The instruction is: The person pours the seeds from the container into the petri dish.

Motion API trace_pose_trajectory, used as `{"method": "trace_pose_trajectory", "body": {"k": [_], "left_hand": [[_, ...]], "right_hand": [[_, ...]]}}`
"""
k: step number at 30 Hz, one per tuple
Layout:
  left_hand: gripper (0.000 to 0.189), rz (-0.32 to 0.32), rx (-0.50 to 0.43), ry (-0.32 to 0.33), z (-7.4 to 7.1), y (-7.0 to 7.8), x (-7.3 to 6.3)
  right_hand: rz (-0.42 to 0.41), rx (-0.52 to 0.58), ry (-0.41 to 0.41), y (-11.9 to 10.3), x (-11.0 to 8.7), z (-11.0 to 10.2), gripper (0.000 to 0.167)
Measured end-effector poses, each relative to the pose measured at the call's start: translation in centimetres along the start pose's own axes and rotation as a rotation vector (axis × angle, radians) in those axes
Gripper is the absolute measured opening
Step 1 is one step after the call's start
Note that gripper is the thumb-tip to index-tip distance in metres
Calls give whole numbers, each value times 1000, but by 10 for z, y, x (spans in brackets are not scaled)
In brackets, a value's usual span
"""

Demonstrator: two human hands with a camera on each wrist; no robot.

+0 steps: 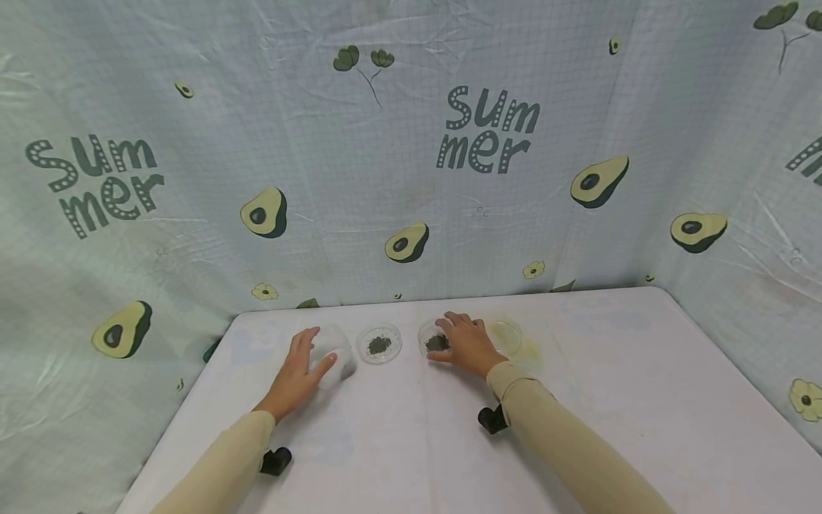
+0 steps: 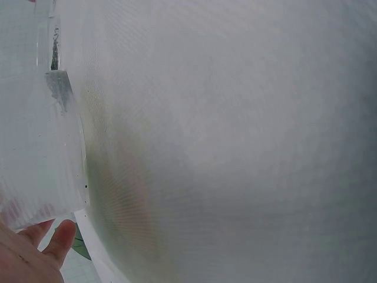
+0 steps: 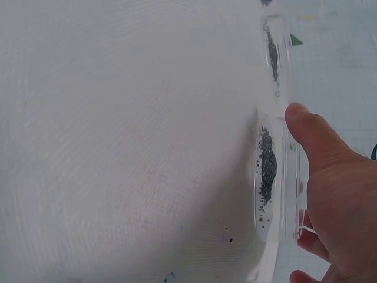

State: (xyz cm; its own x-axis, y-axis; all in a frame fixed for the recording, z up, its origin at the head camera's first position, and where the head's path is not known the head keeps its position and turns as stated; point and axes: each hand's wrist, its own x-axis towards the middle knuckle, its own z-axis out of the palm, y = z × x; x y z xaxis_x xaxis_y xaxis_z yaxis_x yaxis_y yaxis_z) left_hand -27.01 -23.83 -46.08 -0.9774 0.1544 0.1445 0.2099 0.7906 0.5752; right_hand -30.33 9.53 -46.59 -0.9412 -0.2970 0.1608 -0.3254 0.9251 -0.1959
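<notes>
My left hand point(image 1: 299, 371) curves round a clear plastic container point(image 1: 337, 350) standing on the left of the table. Its thumb crosses the container's near side, while the other fingers reach along the far left side. In the left wrist view, the container's transparent wall point(image 2: 35, 141) rises beside the fingers. My right hand point(image 1: 467, 345) spans a clear petri dish point(image 3: 259, 221) of dark granules point(image 3: 268, 168), thumb at one end of the rim and fingers at the other. Between the hands lies a second petri dish point(image 1: 393, 348), with a small dark heap point(image 1: 379, 345) in it.
Right of my right hand, partly behind it, a clear round dish point(image 1: 511, 334) with a yellowish tint lies by a yellow patch point(image 1: 531, 351) on the white table point(image 1: 411, 442). A printed curtain point(image 1: 321, 157) hangs behind the table's far edge. Black wrist mounts point(image 1: 276, 461) sit under both sleeves.
</notes>
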Motion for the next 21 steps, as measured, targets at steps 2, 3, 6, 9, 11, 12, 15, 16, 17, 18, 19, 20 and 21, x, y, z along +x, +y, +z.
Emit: {"method": "trace_pose_trajectory", "body": {"k": [2,3,6,9,11,12,15,16,17,18,19,20,21], "left_hand": [[71,4,-2,1,0,0,0],[71,6,-2,2,0,0,0],[70,9,-4,3,-1,1,0],[70,11,2,1,-2,2,0],[70,9,3,-1,-2,2,0],[70,8,3,-2,-2,3,0],[70,1,-1,-3,-1,2,0],[70,-1,-1,-3,-1,2,0],[70,-3,-2,-3,-1,2,0],[70,-1,2,-3,-1,2,0],[70,-2,1,-3,-1,2,0],[70,0,3,-3,-1,2,0],[70,-1,2,-1,-1,2,0]], "right_hand": [[3,6,-3,0,0,-1,75],[2,9,-1,0,0,-1,75],[4,23,-5,0,0,-1,75],[6,32,-8,0,0,-1,75],[9,36,-11,0,-1,-1,74],[11,36,-17,0,-1,0,75],[13,37,-24,1,-1,0,75],[14,38,-27,1,-1,0,76],[15,39,-29,1,-1,0,76],[16,39,-32,1,-1,0,77],[15,38,-30,2,-1,-1,77],[16,35,-32,2,-1,-1,78],[13,37,-26,3,-1,-1,78]]}}
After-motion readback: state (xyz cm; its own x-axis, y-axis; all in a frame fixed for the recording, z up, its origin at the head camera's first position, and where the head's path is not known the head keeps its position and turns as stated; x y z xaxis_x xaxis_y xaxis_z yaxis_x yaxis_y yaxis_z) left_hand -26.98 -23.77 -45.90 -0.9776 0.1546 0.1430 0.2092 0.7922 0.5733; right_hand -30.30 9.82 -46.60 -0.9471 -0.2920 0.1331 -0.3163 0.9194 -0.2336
